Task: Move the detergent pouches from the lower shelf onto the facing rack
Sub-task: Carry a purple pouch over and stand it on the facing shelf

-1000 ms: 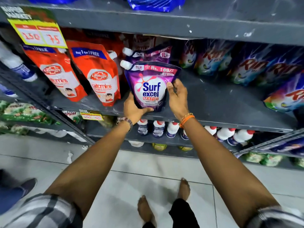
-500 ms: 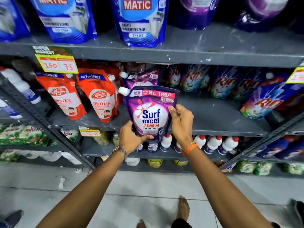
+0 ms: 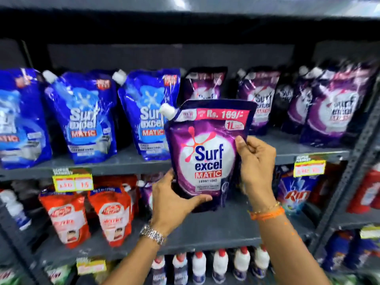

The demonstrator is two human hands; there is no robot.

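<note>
I hold a purple Surf excel Matic detergent pouch [image 3: 207, 155] upright in the air, level with the edge of the upper shelf [image 3: 123, 163]. My left hand [image 3: 174, 200] cups its bottom left corner. My right hand [image 3: 255, 159] grips its right edge. The pouch has a white spout at its top left and a pink price band. Behind it on the upper shelf stand more purple pouches [image 3: 329, 112] to the right. Another purple pouch [image 3: 147, 194] remains on the lower shelf [image 3: 216, 229], mostly hidden by my left hand.
Blue Surf excel pouches [image 3: 86, 118] fill the upper shelf's left side. Red Lifebuoy pouches [image 3: 111, 214] stand on the lower shelf at left, a Rin pack [image 3: 296, 194] at right. White bottles with red caps [image 3: 220, 264] line the shelf below. A steel upright [image 3: 353, 171] runs at right.
Both hands have lifted the purple pouch off the lower shelf up to the level of the upper shelf. My view has tilted upward, so the floor and feet are out of sight.
</note>
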